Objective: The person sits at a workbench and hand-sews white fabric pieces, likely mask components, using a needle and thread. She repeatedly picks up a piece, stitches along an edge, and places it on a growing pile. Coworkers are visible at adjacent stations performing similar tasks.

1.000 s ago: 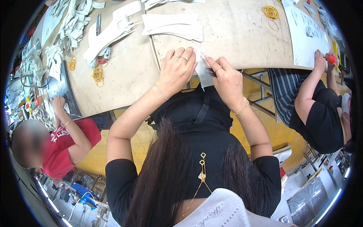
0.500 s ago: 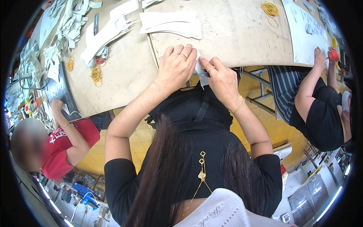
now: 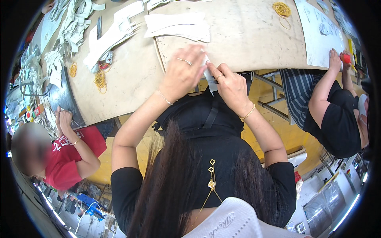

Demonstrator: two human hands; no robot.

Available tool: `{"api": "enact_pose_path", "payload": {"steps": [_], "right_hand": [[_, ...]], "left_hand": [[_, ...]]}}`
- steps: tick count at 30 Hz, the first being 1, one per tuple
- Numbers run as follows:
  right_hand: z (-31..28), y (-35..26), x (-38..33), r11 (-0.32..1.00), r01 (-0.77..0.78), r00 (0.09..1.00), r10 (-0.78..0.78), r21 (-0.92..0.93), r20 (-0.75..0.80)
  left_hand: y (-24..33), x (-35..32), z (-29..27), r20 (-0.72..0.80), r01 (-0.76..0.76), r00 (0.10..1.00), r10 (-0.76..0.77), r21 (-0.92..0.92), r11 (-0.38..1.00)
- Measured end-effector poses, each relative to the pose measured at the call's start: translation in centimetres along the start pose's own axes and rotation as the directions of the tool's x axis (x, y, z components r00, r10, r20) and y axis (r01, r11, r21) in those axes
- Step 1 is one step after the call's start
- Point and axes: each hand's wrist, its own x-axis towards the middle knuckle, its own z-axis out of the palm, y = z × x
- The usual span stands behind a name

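At the table's near edge lies a narrow white strip (image 3: 210, 79), its lower end hanging over the edge toward my lap. My left hand (image 3: 182, 71) is smeared by motion at the strip's left side, so its grip is unclear. On the right, my right hand (image 3: 232, 85) has its fingers curled, with the index fingertip on the strip. What its other fingers hold is hidden. Beyond my hands lie flat white cut pieces (image 3: 178, 25), overlapping one another.
More white pieces (image 3: 107, 41) lie left on the table (image 3: 250, 43), with a dark slim tool (image 3: 99, 27) and yellow rubber bands (image 3: 100, 82). Other bands (image 3: 281, 10) lie far right. One person in red (image 3: 73, 154) sits left, another in black (image 3: 333, 123) sits right.
My left hand has shifted slightly and blurred. The dark blade seen under my right hand no longer shows. The person on the left has brought both hands together.
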Motion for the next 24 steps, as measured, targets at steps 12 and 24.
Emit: {"api": "enact_pose_path", "payload": {"steps": [12,24], "right_hand": [[-0.2,0.3,5.3,0.964,0.235,0.972,-0.235,0.124,-0.017],[-1.7,2.2,2.2,0.959,0.285,0.959,-0.285,-0.001,-0.002]], "left_hand": [[-3.3,-4.3,-2.3,0.033,0.149,0.987,-0.158,0.192,0.970],[-2.1,-4.7,-1.3,0.077,0.197,0.972,-0.222,0.250,0.948]]}}
